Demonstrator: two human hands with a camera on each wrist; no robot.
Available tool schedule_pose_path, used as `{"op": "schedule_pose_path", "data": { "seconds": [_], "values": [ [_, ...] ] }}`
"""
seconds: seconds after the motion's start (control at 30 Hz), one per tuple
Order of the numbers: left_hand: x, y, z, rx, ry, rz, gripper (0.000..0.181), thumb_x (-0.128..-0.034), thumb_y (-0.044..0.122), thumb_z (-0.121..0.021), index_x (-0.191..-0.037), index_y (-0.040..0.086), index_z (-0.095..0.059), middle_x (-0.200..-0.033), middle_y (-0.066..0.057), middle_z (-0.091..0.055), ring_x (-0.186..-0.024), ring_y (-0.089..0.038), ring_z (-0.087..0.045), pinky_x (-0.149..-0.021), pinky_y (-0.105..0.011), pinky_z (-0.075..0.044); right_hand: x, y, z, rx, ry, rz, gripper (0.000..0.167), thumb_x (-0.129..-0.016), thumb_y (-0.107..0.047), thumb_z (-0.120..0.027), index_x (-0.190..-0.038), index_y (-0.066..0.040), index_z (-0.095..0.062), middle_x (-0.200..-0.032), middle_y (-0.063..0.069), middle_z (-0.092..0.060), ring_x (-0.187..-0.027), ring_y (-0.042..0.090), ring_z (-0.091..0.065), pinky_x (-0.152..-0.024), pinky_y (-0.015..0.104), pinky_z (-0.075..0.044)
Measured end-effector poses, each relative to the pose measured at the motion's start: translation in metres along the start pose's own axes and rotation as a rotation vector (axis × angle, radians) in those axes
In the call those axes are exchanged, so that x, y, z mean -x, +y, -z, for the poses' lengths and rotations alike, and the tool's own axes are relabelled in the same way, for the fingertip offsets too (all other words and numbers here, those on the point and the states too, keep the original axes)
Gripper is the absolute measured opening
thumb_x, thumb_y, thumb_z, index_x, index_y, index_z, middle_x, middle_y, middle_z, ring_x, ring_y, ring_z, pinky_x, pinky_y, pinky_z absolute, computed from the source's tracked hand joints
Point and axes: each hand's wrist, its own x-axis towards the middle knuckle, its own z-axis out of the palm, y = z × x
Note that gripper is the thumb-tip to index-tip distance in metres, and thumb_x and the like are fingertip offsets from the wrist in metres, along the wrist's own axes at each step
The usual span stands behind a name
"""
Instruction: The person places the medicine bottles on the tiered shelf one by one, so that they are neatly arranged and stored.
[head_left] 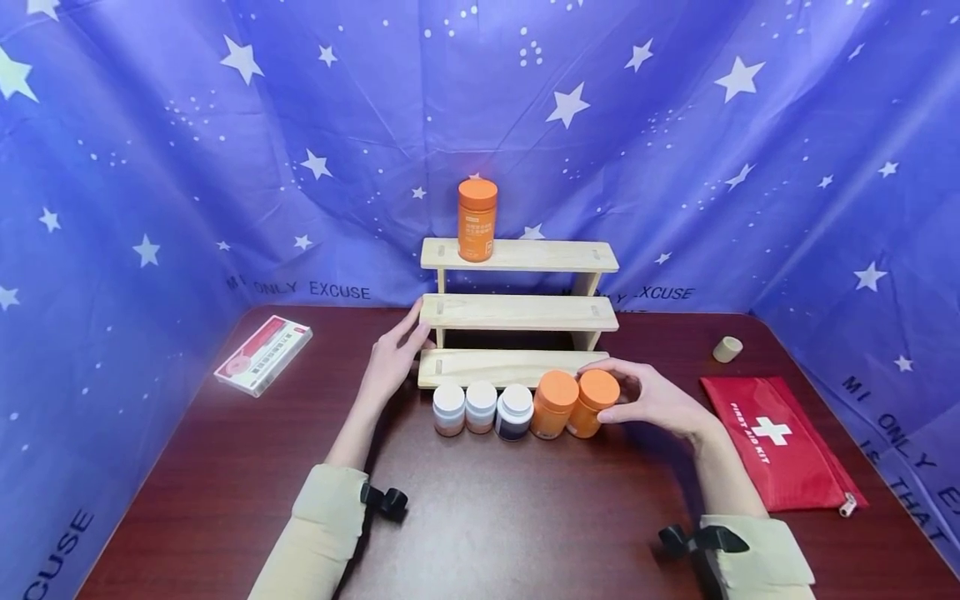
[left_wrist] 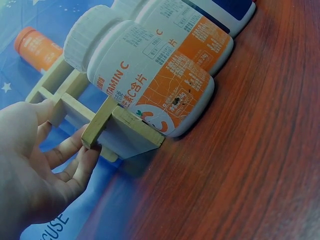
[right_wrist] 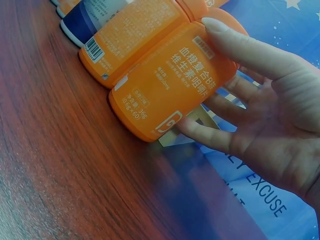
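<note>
My right hand [head_left: 654, 402] grips the rightmost orange bottle [head_left: 596, 405], thumb in front and fingers round its far side. In the right wrist view this bottle [right_wrist: 170, 82] stands on the table against another orange bottle [right_wrist: 132, 42]. To their left, in a row, are a white bottle with a dark blue label [head_left: 514, 414] and two white-and-orange vitamin C bottles [left_wrist: 150, 75]. My left hand [head_left: 390, 364] holds the left end of a three-tier wooden shelf [head_left: 517, 312], its fingers curled at the boards' ends. One more orange bottle [head_left: 477, 221] stands on the top tier, left side.
At the table's left lies a white-and-red box [head_left: 264, 356]. A red first aid pouch [head_left: 776, 442] lies at the right, with a small pale cylinder [head_left: 727, 349] behind it. Blue starry cloth [head_left: 360, 150] hangs round the back and sides.
</note>
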Motion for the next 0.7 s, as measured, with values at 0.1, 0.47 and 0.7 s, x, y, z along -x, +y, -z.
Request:
{"op": "schedule_pose_path", "data": {
  "seconds": [0.1, 0.47, 0.7],
  "values": [
    [0.002, -0.001, 0.001, -0.008, 0.006, 0.004, 0.055, -0.1042, 0.057, -0.051, -0.156, 0.045, -0.038, -0.1, -0.015, -0.079, -0.09, -0.022, -0.077, -0.085, -0.043, -0.062, 0.0, 0.001, 0.0, 0.009, 0.0, 0.019, 0.056, -0.085, -0.006, -0.082, -0.136, -0.015, -0.063, -0.128, -0.002, -0.069, -0.117, 0.01, -0.064, -0.097, 0.024, -0.054],
    [0.001, 0.0, 0.0, -0.002, 0.002, -0.004, 0.054, -0.1045, 0.056, -0.05, -0.156, 0.046, -0.038, -0.1, -0.016, -0.079, -0.086, -0.022, -0.077, -0.085, -0.044, -0.062, 0.006, -0.009, 0.005, -0.058, 0.08, 0.053, 0.057, -0.087, 0.003, -0.076, -0.14, -0.006, -0.057, -0.121, -0.005, -0.073, -0.111, 0.01, -0.068, -0.094, 0.023, -0.057],
    [0.001, 0.001, -0.001, 0.014, 0.001, 0.002, 0.054, -0.1044, 0.056, -0.051, -0.156, 0.046, -0.038, -0.101, -0.017, -0.079, -0.085, -0.023, -0.078, -0.086, -0.045, -0.062, 0.007, -0.017, 0.009, -0.211, 0.108, 0.173, 0.055, -0.087, 0.015, -0.064, -0.137, -0.006, -0.056, -0.123, -0.005, -0.073, -0.113, 0.008, -0.069, -0.096, 0.021, -0.056]
  ]
}}
